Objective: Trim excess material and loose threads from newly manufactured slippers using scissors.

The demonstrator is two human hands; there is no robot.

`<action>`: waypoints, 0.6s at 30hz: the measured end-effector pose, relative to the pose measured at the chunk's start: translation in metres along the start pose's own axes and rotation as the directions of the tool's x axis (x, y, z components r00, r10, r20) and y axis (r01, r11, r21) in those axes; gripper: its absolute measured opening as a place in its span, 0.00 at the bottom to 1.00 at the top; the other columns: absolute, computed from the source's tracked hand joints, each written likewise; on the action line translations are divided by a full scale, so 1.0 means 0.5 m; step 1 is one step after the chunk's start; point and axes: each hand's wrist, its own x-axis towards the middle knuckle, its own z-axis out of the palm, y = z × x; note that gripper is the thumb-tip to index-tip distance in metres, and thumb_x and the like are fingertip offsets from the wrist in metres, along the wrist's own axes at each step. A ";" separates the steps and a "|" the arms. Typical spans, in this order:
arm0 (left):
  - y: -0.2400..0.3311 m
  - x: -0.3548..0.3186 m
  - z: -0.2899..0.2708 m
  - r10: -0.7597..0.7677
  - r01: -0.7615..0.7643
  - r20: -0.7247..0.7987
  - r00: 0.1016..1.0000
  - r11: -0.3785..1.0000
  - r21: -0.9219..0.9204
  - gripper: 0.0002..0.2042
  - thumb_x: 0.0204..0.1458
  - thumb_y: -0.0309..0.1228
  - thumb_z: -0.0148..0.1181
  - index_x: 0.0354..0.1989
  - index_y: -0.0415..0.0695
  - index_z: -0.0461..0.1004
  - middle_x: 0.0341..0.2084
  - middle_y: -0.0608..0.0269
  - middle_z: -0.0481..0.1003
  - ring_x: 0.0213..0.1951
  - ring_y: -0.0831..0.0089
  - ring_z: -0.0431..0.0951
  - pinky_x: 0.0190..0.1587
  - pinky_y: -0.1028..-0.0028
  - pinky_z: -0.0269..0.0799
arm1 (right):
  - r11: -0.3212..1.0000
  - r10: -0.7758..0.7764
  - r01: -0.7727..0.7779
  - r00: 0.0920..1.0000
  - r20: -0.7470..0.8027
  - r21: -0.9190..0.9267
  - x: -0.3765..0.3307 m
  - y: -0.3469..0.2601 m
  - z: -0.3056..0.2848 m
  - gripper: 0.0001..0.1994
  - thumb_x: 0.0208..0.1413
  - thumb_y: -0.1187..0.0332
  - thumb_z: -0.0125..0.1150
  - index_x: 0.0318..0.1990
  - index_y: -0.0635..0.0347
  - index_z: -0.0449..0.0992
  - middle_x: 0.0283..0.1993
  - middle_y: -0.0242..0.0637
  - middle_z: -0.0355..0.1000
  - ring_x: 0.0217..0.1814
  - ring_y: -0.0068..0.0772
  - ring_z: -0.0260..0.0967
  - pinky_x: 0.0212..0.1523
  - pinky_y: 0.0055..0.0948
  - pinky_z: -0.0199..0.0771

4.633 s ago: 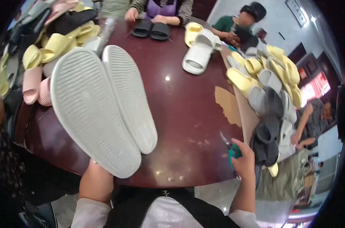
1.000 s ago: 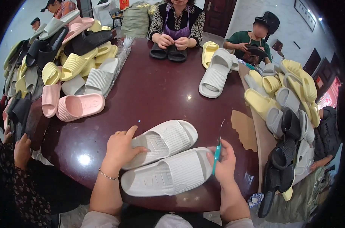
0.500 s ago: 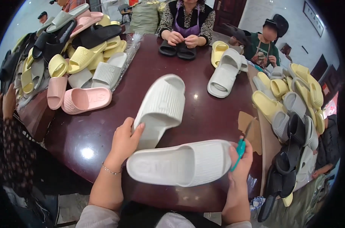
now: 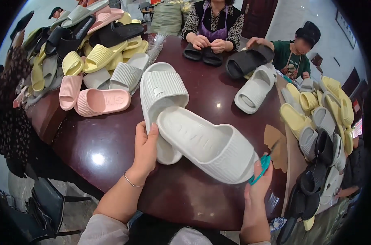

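Note:
Over the table I hold a pair of white slide sandals. My left hand (image 4: 144, 149) is closed on the edge of the left white slide (image 4: 166, 86), whose ribbed strap points away from me. Across its heel lies the heel of the right white slide (image 4: 195, 139), tilted with its toe toward the lower right. At that toe my right hand (image 4: 261, 179) is closed, gripping the slide and also a pair of teal-handled scissors (image 4: 264, 165). The scissors' dark blades point up and away; part of the handles is hidden by my fingers.
A heap of slides (image 4: 97, 57) rises at the left of the dark red table (image 4: 173, 196); another pile (image 4: 312, 126) lies right. A co-worker's hands (image 4: 210, 43) rest over black slides opposite. Brown cardboard (image 4: 275, 147) lies by my right hand.
Both white slides have come together, the right one turning so its heel overlaps the left one. A person at the far right now holds a black slide over the table.

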 end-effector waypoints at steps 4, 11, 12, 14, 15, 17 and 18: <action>0.001 0.005 -0.006 0.065 -0.065 -0.065 0.996 0.998 -0.002 0.17 0.61 0.39 0.42 0.48 0.36 0.58 0.41 0.60 0.67 0.41 0.79 0.66 0.46 0.77 0.64 | 0.990 0.136 -0.125 0.965 0.223 -0.061 -0.043 0.009 0.010 0.24 0.52 0.73 0.58 0.57 0.66 0.59 0.50 0.39 0.66 0.51 0.31 0.65 0.53 0.28 0.63; -0.004 0.000 -0.001 -0.018 0.019 0.024 1.000 1.000 -0.017 0.17 0.62 0.40 0.40 0.49 0.37 0.57 0.41 0.61 0.67 0.43 0.79 0.66 0.46 0.78 0.64 | 0.877 0.415 -0.472 0.651 0.636 -0.089 -0.096 0.003 -0.003 0.27 0.48 0.75 0.61 0.56 0.66 0.58 0.52 0.37 0.65 0.51 0.26 0.63 0.53 0.26 0.62; -0.002 -0.002 0.001 -0.059 0.061 0.048 0.997 0.997 -0.041 0.17 0.62 0.40 0.40 0.49 0.37 0.57 0.41 0.61 0.67 0.43 0.79 0.65 0.47 0.78 0.64 | 0.877 0.416 -0.473 0.653 0.633 -0.088 -0.095 0.003 -0.001 0.27 0.48 0.75 0.61 0.56 0.66 0.58 0.52 0.37 0.65 0.51 0.26 0.63 0.53 0.26 0.62; -0.009 -0.007 0.004 -0.066 0.073 0.075 0.995 0.993 -0.089 0.15 0.62 0.38 0.40 0.49 0.39 0.57 0.41 0.62 0.67 0.42 0.79 0.67 0.46 0.77 0.66 | 0.848 0.443 -0.529 0.678 0.587 -0.029 -0.085 0.000 0.010 0.27 0.48 0.75 0.61 0.55 0.66 0.59 0.49 0.36 0.65 0.48 0.24 0.64 0.50 0.24 0.63; -0.015 -0.010 0.009 -0.071 0.086 0.105 0.992 0.986 -0.141 0.14 0.62 0.37 0.40 0.49 0.40 0.57 0.41 0.63 0.67 0.42 0.79 0.68 0.45 0.77 0.67 | 0.835 0.455 -0.550 0.694 0.558 0.002 -0.082 -0.001 0.009 0.26 0.47 0.75 0.62 0.55 0.66 0.60 0.48 0.35 0.66 0.46 0.23 0.64 0.49 0.23 0.63; -0.023 -0.013 0.015 -0.080 0.107 0.143 0.987 0.975 -0.194 0.12 0.62 0.35 0.40 0.49 0.42 0.57 0.41 0.63 0.67 0.41 0.79 0.70 0.45 0.76 0.69 | 0.891 0.403 -0.453 0.740 0.539 -0.044 -0.085 0.002 0.004 0.26 0.48 0.75 0.62 0.55 0.66 0.60 0.46 0.34 0.66 0.45 0.21 0.64 0.48 0.22 0.63; -0.025 -0.014 0.014 -0.073 0.110 0.183 0.980 0.973 -0.201 0.12 0.61 0.33 0.42 0.50 0.42 0.56 0.43 0.62 0.67 0.43 0.78 0.69 0.46 0.76 0.69 | 0.931 0.347 -0.353 0.773 0.531 -0.094 -0.087 0.005 0.002 0.26 0.48 0.75 0.61 0.55 0.65 0.60 0.44 0.33 0.66 0.44 0.20 0.64 0.46 0.20 0.63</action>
